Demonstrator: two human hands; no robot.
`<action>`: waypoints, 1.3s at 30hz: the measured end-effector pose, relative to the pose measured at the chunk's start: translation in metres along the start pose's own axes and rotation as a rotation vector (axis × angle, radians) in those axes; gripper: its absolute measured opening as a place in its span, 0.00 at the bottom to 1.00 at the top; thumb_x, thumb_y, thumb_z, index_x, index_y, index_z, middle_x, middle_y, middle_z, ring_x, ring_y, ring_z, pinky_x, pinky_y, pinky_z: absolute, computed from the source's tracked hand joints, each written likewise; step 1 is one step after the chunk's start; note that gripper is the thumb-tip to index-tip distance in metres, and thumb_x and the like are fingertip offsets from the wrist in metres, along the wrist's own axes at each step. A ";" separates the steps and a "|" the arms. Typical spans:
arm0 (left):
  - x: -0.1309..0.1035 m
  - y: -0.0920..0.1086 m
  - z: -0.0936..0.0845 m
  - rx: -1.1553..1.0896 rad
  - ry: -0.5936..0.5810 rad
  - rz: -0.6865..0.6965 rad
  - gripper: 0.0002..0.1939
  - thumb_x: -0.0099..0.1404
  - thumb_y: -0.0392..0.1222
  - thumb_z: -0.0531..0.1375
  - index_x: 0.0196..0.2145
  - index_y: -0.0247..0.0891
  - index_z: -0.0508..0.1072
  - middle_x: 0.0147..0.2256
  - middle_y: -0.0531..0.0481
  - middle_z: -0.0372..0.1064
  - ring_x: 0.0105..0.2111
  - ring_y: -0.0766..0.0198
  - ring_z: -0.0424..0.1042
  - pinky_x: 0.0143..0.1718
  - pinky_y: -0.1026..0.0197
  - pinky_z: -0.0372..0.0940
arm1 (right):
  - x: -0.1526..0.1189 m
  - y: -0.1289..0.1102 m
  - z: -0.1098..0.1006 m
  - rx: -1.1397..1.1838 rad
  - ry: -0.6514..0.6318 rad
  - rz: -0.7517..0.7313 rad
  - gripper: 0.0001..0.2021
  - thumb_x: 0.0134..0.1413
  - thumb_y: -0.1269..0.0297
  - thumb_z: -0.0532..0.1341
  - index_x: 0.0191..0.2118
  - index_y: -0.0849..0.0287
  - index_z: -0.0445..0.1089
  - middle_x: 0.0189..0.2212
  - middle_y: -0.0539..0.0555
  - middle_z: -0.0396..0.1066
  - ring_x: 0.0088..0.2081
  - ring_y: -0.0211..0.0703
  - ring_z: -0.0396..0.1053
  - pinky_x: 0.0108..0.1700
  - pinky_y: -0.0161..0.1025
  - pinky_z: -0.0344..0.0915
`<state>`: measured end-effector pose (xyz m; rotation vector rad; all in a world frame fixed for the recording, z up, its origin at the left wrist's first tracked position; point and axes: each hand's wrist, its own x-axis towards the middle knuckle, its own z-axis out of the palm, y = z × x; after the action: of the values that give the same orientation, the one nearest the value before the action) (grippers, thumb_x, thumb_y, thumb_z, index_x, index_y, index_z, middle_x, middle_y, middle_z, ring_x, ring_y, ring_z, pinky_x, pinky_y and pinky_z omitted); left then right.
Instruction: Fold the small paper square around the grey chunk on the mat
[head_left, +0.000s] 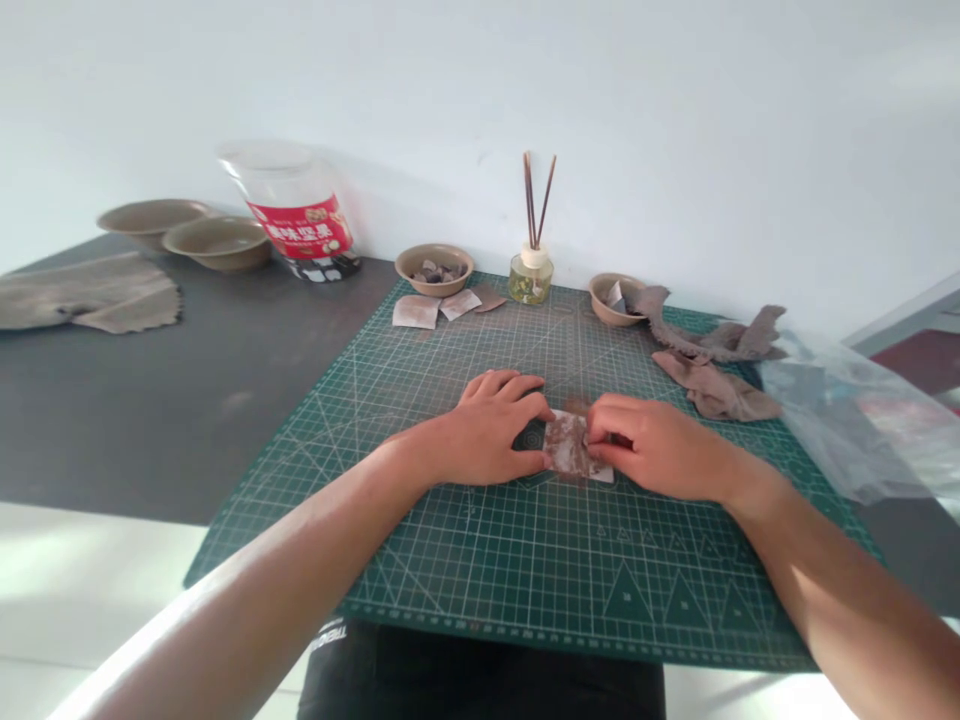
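So, quick headcount. Four tan bowls: two side by side near the back edge of the dark table [247,385], then one with grey chunks [439,270] at the far left corner of the green mat [465,560] and one along its far edge toward the right. Three loose squares [415,311] lie just in front of the chunk bowl, two whitish, one brown. One red-label jar [304,225], one reed diffuser [531,277] on the mat's far edge, three cloths (one on the table, two at the mat's far right corner), plus one clear plastic bag [847,420] over the mat's right edge.

The smeared sheet [568,446] lies mid-mat, well in from every edge. It's pale and flat, blotched all over with brown, white showing at the corners, brown dust on the mat around it.

Left hand [495,430] is spread, thumb and index on the sheet's left edge. Right hand [660,445] is pinched closed over the right side; can't tell what's between the fingertips.
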<state>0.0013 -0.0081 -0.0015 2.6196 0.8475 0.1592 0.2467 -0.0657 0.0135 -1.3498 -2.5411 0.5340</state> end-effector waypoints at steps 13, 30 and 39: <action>0.000 -0.001 0.000 0.003 -0.014 0.006 0.21 0.67 0.57 0.59 0.54 0.48 0.67 0.68 0.47 0.49 0.67 0.43 0.43 0.65 0.38 0.44 | 0.004 -0.002 0.004 0.002 -0.001 -0.042 0.05 0.65 0.68 0.58 0.36 0.56 0.67 0.38 0.51 0.70 0.37 0.40 0.69 0.39 0.36 0.61; 0.001 -0.003 0.003 0.029 0.013 0.007 0.22 0.66 0.58 0.60 0.54 0.48 0.67 0.67 0.47 0.50 0.67 0.44 0.44 0.65 0.38 0.43 | 0.007 0.007 -0.001 0.004 0.044 -0.015 0.07 0.63 0.69 0.59 0.32 0.57 0.67 0.33 0.51 0.69 0.35 0.40 0.68 0.39 0.37 0.61; 0.001 -0.003 0.002 0.027 0.011 0.001 0.22 0.66 0.58 0.60 0.53 0.48 0.67 0.67 0.46 0.49 0.67 0.43 0.44 0.65 0.37 0.44 | 0.007 0.007 0.001 0.013 0.074 0.049 0.05 0.63 0.67 0.60 0.33 0.57 0.68 0.36 0.51 0.70 0.37 0.41 0.70 0.41 0.38 0.62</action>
<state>0.0008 -0.0062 -0.0044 2.6464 0.8578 0.1640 0.2481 -0.0561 0.0099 -1.4043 -2.4474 0.4999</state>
